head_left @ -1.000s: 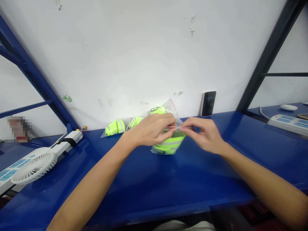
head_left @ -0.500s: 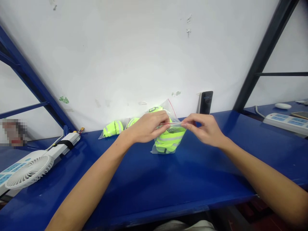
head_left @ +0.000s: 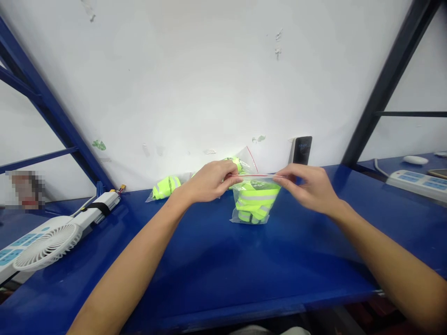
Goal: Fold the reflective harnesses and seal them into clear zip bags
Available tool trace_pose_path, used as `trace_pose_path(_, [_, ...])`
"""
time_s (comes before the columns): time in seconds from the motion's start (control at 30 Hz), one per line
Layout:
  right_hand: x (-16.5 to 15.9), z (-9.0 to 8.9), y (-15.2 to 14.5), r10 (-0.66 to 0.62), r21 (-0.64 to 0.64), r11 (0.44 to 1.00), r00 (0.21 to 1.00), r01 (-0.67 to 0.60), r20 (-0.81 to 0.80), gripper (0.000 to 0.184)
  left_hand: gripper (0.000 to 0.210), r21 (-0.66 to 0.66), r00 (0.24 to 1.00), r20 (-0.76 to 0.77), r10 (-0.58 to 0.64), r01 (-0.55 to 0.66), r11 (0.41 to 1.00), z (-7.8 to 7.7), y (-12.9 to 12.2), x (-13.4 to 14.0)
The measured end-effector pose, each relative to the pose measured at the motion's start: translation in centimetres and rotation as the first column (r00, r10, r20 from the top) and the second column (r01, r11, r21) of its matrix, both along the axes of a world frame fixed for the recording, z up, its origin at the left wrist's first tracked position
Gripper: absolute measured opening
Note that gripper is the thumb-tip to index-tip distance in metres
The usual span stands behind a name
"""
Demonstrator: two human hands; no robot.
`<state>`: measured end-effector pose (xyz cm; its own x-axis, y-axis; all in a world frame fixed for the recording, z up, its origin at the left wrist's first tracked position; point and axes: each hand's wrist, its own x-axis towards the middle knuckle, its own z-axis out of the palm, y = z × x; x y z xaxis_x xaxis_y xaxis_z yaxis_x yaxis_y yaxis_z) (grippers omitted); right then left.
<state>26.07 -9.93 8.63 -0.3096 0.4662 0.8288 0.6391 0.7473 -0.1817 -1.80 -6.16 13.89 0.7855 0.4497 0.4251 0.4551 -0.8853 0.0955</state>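
A clear zip bag [head_left: 254, 200] with a red strip along its top holds a folded neon-yellow reflective vest or band with grey stripes. My left hand [head_left: 216, 179] pinches the left end of the bag's top edge. At the other end, my right hand [head_left: 305, 188] pinches the edge between thumb and fingers, and the strip runs straight between them. Behind my left hand, more bagged neon-yellow items [head_left: 235, 163] rest against the wall, partly hidden. Another such bag [head_left: 165, 187] lies farther left.
A dark phone [head_left: 302, 150] leans on the wall at the back right. To the left, a white fan [head_left: 49, 246] lies by a power strip [head_left: 21, 244]. A second power strip [head_left: 419, 181] is at the right. Blue and dark frame posts flank the blue table [head_left: 223, 274].
My hands have moved farther apart along the bag's top, so more of the red strip shows. The bag sits slightly farther right, and the view has shifted a little.
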Motion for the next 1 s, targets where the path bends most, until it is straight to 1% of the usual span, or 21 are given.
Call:
trace_pose_path(0.17, [-0.6, -0.1, -0.1, 0.031, 0.017, 0.999, 0.999, -0.031, 0.014, 0.009, 0.032, 0.002, 0.999, -0.005, 0.047, -0.047, 0.999, -0.5, 0.0, -1.1])
trace_pose_path(0.23, [-1.1, -0.1, -0.5, 0.064, 0.021, 0.998, 0.998, -0.064, 0.020, 0.008, 0.033, 0.036, 0.999, 0.013, 0.050, -0.051, 0.998, -0.7, -0.3, -1.7])
trace_pose_path(0.3, [-1.8, -0.3, -1.0, 0.110, 0.025, 0.994, 0.994, -0.111, 0.029, 0.006, 0.032, 0.092, 0.998, 0.034, 0.053, -0.056, 0.994, -1.4, -1.0, -2.2])
trace_pose_path(0.37, [-2.7, -0.6, -1.5, 0.170, 0.031, 0.985, 0.985, -0.170, 0.014, 0.006, 0.031, 0.179, 0.997, 0.059, 0.039, -0.049, 0.983, -2.8, -1.9, -2.9])
trace_pose_path(0.43, [-3.7, -1.3, -1.9, 0.237, 0.033, 0.971, 0.971, -0.237, 0.004, 0.008, 0.029, 0.288, 0.994, 0.110, 0.004, -0.036, 0.957, -4.9, -2.7, -3.7])
trace_pose_path(0.47, [-4.2, -1.7, -2.0, 0.267, 0.027, 0.963, 0.963, -0.268, 0.021, 0.009, 0.028, 0.324, 0.992, 0.123, -0.017, -0.024, 0.946, -6.1, -3.1, -4.2])
trace_pose_path(0.53, [-5.1, -2.5, -1.9, 0.313, 0.008, 0.949, 0.945, -0.315, 0.098, 0.011, 0.026, 0.349, 0.990, 0.133, -0.036, -0.013, 0.937, -8.3, -3.5, -5.1])
trace_pose_path(0.6, [-5.7, -3.4, -1.7, 0.325, 0.007, 0.944, 0.930, -0.331, 0.170, 0.012, 0.027, 0.330, 0.991, 0.134, -0.010, -0.035, 0.943, -9.8, -3.6, -5.8])
trace_pose_path(0.63, [-5.9, -3.7, -1.6, 0.319, 0.015, 0.945, 0.930, -0.327, 0.184, 0.012, 0.028, 0.308, 0.991, 0.133, 0.014, -0.055, 0.950, -10.2, -3.5, -6.0])
trace_pose_path(0.73, [-6.4, -4.7, -1.4, 0.291, 0.015, 0.954, 0.940, -0.298, 0.180, 0.012, 0.030, 0.213, 0.993, 0.085, 0.087, -0.103, 0.972, -10.3, -2.9, -6.4])
trace_pose_path(0.83, [-6.9, -5.4, -1.7, 0.299, -0.080, 0.954, 0.920, -0.288, 0.254, 0.010, 0.031, 0.081, 0.989, -0.061, 0.133, -0.128, 0.989, -10.1, -1.9, -7.1])
trace_pose_path(0.87, [-7.2, -5.6, -1.8, 0.312, -0.119, 0.950, 0.906, -0.290, 0.287, 0.011, 0.031, 0.033, 0.982, -0.108, 0.154, -0.151, 0.988, -10.2, -1.5, -7.5])
trace_pose_path(0.9, [-7.4, -5.7, -2.0, 0.329, -0.158, 0.943, 0.893, -0.293, 0.308, 0.016, 0.032, -0.010, 0.974, -0.138, 0.178, -0.181, 0.983, -10.3, -1.1, -7.9])
trace_pose_path(0.97, [-7.7, -5.9, -2.0, 0.368, -0.226, 0.923, 0.885, -0.310, 0.287, 0.029, 0.034, -0.087, 0.967, -0.145, 0.211, -0.225, 0.970, -10.6, -0.4, -8.8])
trace_pose_path(1.0, [-7.8, -6.0, -2.0, 0.384, -0.250, 0.912, 0.892, -0.326, 0.238, 0.030, 0.035, -0.123, 0.969, -0.127, 0.214, -0.229, 0.966, -10.7, 0.0, -9.1])
